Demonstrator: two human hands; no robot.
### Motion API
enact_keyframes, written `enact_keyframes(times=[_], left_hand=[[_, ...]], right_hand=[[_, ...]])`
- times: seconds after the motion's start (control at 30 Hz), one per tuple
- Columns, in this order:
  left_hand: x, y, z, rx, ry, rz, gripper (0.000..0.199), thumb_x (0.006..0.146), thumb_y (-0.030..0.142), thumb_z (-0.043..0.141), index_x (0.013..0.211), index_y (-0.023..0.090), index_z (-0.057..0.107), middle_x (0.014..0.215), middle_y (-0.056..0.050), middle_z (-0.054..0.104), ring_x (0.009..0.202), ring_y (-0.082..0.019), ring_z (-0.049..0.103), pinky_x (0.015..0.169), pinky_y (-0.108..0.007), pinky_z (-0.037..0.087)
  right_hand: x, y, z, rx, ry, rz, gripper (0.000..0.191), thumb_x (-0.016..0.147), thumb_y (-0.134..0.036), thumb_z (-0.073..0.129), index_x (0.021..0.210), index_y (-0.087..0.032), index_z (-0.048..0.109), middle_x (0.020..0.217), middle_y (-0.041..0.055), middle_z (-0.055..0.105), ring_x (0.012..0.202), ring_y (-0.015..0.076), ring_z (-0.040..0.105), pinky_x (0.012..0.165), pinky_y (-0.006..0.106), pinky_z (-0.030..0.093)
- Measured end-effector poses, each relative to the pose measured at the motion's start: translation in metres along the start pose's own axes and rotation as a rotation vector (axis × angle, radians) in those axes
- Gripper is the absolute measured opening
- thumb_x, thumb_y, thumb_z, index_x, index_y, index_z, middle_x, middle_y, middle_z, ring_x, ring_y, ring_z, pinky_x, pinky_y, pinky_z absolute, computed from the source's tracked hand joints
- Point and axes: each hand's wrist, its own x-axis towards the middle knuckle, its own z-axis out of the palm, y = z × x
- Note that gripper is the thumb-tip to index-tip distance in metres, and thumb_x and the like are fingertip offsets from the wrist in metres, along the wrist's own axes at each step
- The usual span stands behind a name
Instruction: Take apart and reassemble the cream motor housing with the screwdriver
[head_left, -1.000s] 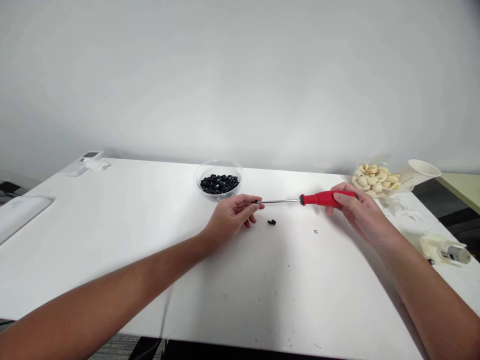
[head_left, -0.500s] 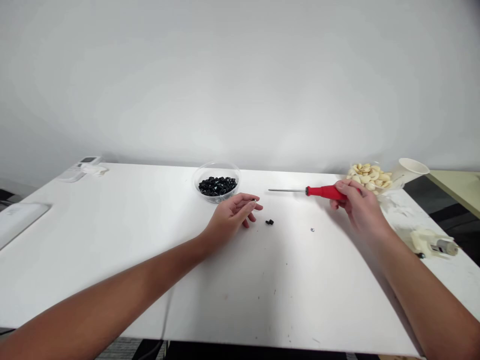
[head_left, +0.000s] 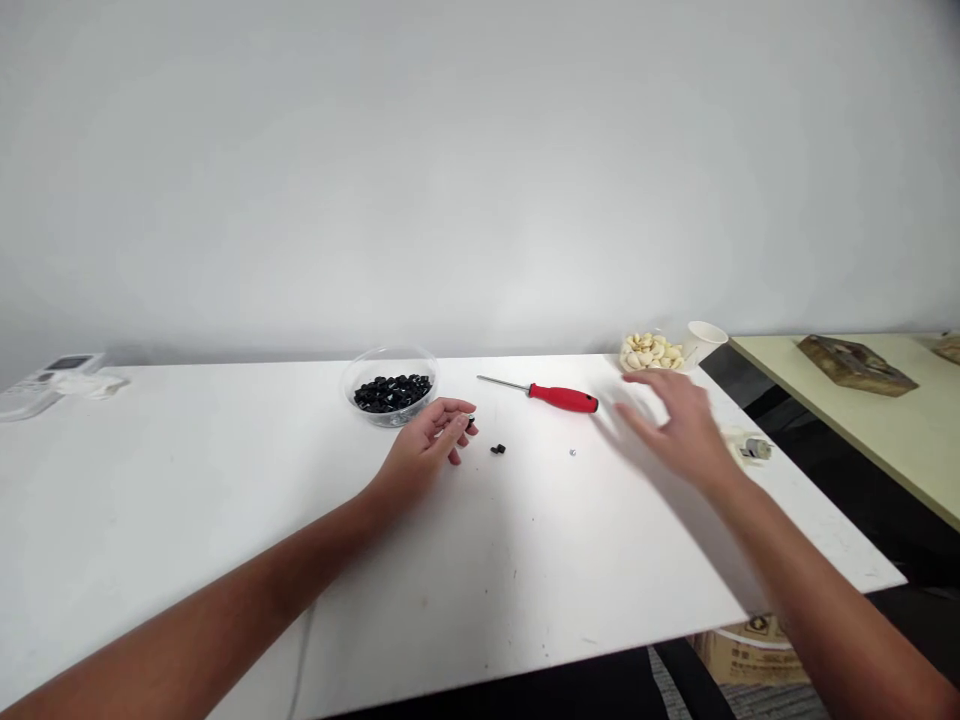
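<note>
My left hand (head_left: 429, 440) is closed in a pinch on a small black piece (head_left: 471, 421) with a shiny silver spot at its top. Just behind it stands a clear round bowl (head_left: 352, 397) of small black parts (head_left: 394, 393). A screwdriver (head_left: 564, 399) with a red handle lies on the table, its metal shaft pointing left. To the right of that handle, my right hand (head_left: 679, 425) is open and holds nothing, slightly blurred. Two small black pieces (head_left: 498, 449) and a tiny silver screw-like bit (head_left: 572, 452) lie between the hands.
At the back right, a clear container of cream-coloured pieces (head_left: 651, 352) stands beside a white cup (head_left: 705, 338). A small motor (head_left: 756, 449) lies near the right edge. A white remote-like device (head_left: 52, 382) sits far left. A second table (head_left: 847, 420) holds a wooden block (head_left: 855, 364).
My right hand has let go of the screwdriver, which now rests on the table, and its fingers have spread. The view has turned right. My left hand keeps its pinch.
</note>
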Motion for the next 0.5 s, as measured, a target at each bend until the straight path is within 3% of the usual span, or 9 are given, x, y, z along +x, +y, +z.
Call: enact_keyframes(times=[0.07, 0.1, 0.17, 0.27, 0.37, 0.5], left_hand=[[0.002, -0.001, 0.0, -0.033, 0.022, -0.011, 0.037, 0.102, 0.052, 0.062, 0.121, 0.021, 0.061, 0.098, -0.006, 0.075, 0.08, -0.017, 0.063, 0.068, -0.029, 0.055], [0.003, -0.001, -0.001, -0.045, 0.029, -0.016, 0.036, 0.102, 0.053, 0.062, 0.119, 0.021, 0.06, 0.097, -0.006, 0.076, 0.078, -0.017, 0.063, 0.069, -0.029, 0.055], [0.005, -0.002, -0.001, -0.055, 0.036, -0.016, 0.035, 0.101, 0.054, 0.063, 0.114, 0.022, 0.058, 0.096, -0.005, 0.077, 0.076, -0.017, 0.063, 0.068, -0.03, 0.054], [0.006, -0.004, -0.001, -0.047, 0.032, 0.004, 0.035, 0.101, 0.055, 0.062, 0.108, 0.021, 0.06, 0.096, -0.006, 0.076, 0.077, -0.018, 0.064, 0.067, -0.03, 0.054], [0.006, -0.004, -0.002, -0.045, 0.023, 0.008, 0.034, 0.101, 0.054, 0.063, 0.109, 0.021, 0.061, 0.098, -0.007, 0.076, 0.081, -0.018, 0.065, 0.067, -0.03, 0.055], [0.005, -0.003, -0.002, -0.041, 0.017, -0.012, 0.033, 0.101, 0.052, 0.064, 0.11, 0.021, 0.061, 0.097, -0.007, 0.076, 0.081, -0.018, 0.063, 0.068, -0.029, 0.055]], right_hand=[[-0.019, 0.031, -0.032, -0.285, 0.167, 0.12, 0.043, 0.097, -0.06, 0.062, 0.127, -0.03, 0.067, 0.134, 0.0151, 0.069, 0.13, 0.0451, 0.059, 0.109, 0.065, 0.037], [-0.03, 0.049, -0.045, -0.333, 0.191, 0.178, 0.05, 0.095, -0.063, 0.064, 0.13, -0.027, 0.067, 0.133, 0.0207, 0.068, 0.128, 0.0514, 0.058, 0.103, 0.069, 0.039], [-0.05, 0.083, -0.063, -0.411, 0.159, 0.286, 0.067, 0.09, -0.071, 0.067, 0.139, -0.026, 0.063, 0.132, 0.0274, 0.067, 0.12, 0.0577, 0.06, 0.092, 0.073, 0.042], [-0.068, 0.115, -0.067, -0.388, 0.063, 0.341, 0.08, 0.072, -0.074, 0.081, 0.138, -0.032, 0.064, 0.121, 0.0198, 0.075, 0.107, 0.0539, 0.068, 0.091, 0.076, 0.043], [-0.068, 0.102, -0.06, -0.259, 0.052, 0.345, 0.067, 0.071, -0.063, 0.081, 0.127, -0.028, 0.068, 0.109, 0.0116, 0.078, 0.101, 0.0451, 0.073, 0.101, 0.075, 0.042], [-0.054, 0.026, -0.057, -0.006, 0.03, 0.206, 0.059, 0.077, -0.05, 0.083, 0.131, -0.031, 0.066, 0.134, 0.0125, 0.071, 0.117, 0.041, 0.067, 0.101, 0.061, 0.05]])
